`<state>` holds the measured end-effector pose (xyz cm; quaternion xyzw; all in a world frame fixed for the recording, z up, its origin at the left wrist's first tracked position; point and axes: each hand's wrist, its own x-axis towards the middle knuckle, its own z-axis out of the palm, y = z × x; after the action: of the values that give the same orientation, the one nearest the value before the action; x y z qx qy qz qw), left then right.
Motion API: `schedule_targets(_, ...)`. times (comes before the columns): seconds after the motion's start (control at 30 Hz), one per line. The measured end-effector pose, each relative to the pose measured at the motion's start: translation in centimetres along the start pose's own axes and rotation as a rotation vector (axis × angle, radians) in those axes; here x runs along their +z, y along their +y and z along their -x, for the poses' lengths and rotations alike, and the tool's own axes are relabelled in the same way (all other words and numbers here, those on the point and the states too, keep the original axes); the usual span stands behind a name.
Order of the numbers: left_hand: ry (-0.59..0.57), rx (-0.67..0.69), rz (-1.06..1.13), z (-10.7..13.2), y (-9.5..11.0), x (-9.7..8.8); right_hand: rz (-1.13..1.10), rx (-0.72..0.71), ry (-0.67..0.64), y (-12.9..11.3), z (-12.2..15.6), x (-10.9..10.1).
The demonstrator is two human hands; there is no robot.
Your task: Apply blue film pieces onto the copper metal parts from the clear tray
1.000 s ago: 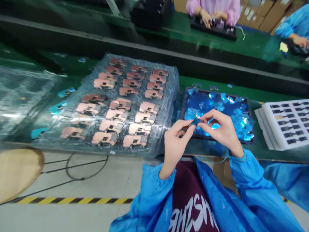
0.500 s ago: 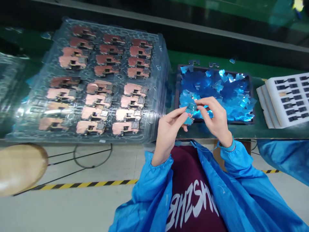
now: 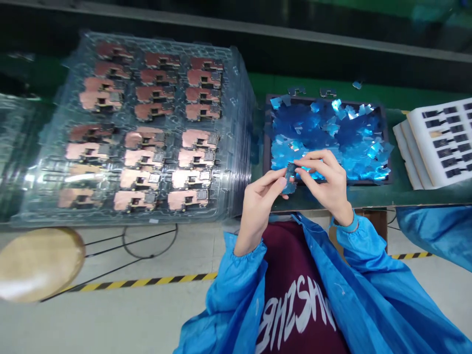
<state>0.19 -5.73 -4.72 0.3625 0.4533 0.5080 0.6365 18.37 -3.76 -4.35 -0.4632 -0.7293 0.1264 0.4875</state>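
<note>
My left hand (image 3: 260, 199) and my right hand (image 3: 326, 179) meet over the near edge of the bench, both pinching one small dark part with a blue film (image 3: 290, 175). The left fingers hold its lower end, the right thumb and forefinger grip its top. Just behind the hands lies a dark tray (image 3: 267, 140) heaped with shiny blue film scraps (image 3: 332, 132). Both sleeves are blue.
A stack of clear blister trays (image 3: 236, 123) holding several copper-coloured parts stands to the left. White foam trays (image 3: 416, 142) with small black parts lie at the right. A round wooden stool (image 3: 37, 260) and cables sit on the floor, by a yellow-black line (image 3: 147, 281).
The camera has tilted downwards, so the people across the line have left the view. My hands have stayed together on the small part, turning it more upright.
</note>
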Motion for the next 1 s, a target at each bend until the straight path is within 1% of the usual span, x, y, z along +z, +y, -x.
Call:
schedule_targets(0.1, 0.002, -0.020, 0.032, -0.1, -0.2, -0.1, 0.083, -0.109, 0.051, -0.2, 0.2, -0.1)
schedule_targets(0.2, -0.004, -0.073, 0.085, -0.1, -0.5, -0.1, 0.225, -0.156, 0.056, -0.2, 0.7, -0.1)
schedule_targets(0.27, -0.003, -0.115, 0.140, -0.2, -0.7, -0.1, 0.321, -0.199, 0.020, -0.2, 1.1, -0.1)
schedule_targets(0.37, -0.006, -0.166, 0.239, -0.4, -0.9, -0.1, 0.390, -0.328, -0.071, -0.2, 1.4, -0.6)
schedule_targets(0.43, -0.031, -0.188, 0.291, -0.7, -0.8, -0.2, 0.370, -0.397, -0.131, -0.3, 1.5, -1.2)
schedule_targets(0.5, -0.056, -0.193, 0.319, -1.0, -0.7, -0.3, 0.307, -0.404, -0.178, -0.5, 1.5, -1.9)
schedule_targets(0.57, -0.051, -0.186, 0.331, -1.4, -0.6, -0.3, 0.189, -0.363, -0.210, -0.9, 1.6, -2.5)
schedule_targets(0.63, -0.010, -0.165, 0.319, -1.6, -0.6, 0.1, 0.020, -0.276, -0.193, -1.4, 1.6, -3.0)
schedule_targets(0.67, 0.029, -0.143, 0.305, -1.5, -0.5, 0.3, -0.069, -0.206, -0.144, -1.5, 1.6, -3.3)
schedule_targets(0.73, 0.136, -0.057, 0.250, -1.0, -0.2, 0.7, -0.178, 0.004, 0.019, -1.2, 1.4, -3.8)
schedule_targets(0.77, 0.186, 0.003, 0.204, -0.5, 0.2, 0.8, -0.176, 0.127, 0.092, -0.7, 1.2, -4.1)
schedule_targets(0.8, 0.221, 0.069, 0.145, 0.1, 0.8, 0.6, -0.131, 0.240, 0.123, 0.2, 0.8, -4.5)
schedule_targets(0.83, 0.249, 0.147, 0.071, 0.7, 1.6, 0.2, -0.047, 0.319, 0.098, 1.4, 0.3, -4.9)
schedule_targets(0.87, 0.276, 0.235, -0.019, 1.3, 2.7, -0.6, 0.070, 0.355, 0.031, 2.9, -0.2, -5.3)
schedule_targets(0.9, 0.311, 0.328, -0.126, 1.8, 4.0, -1.9, 0.201, 0.344, -0.054, 4.6, -0.8, -5.5)
schedule_targets(0.93, 0.356, 0.424, -0.248, 2.2, 5.5, -3.5, 0.337, 0.299, -0.120, 6.4, -1.4, -5.7)
schedule_targets(1.0, 0.466, 0.578, -0.520, 2.8, 8.9, -7.9, 0.538, 0.189, -0.187, 9.8, -2.4, -5.7)
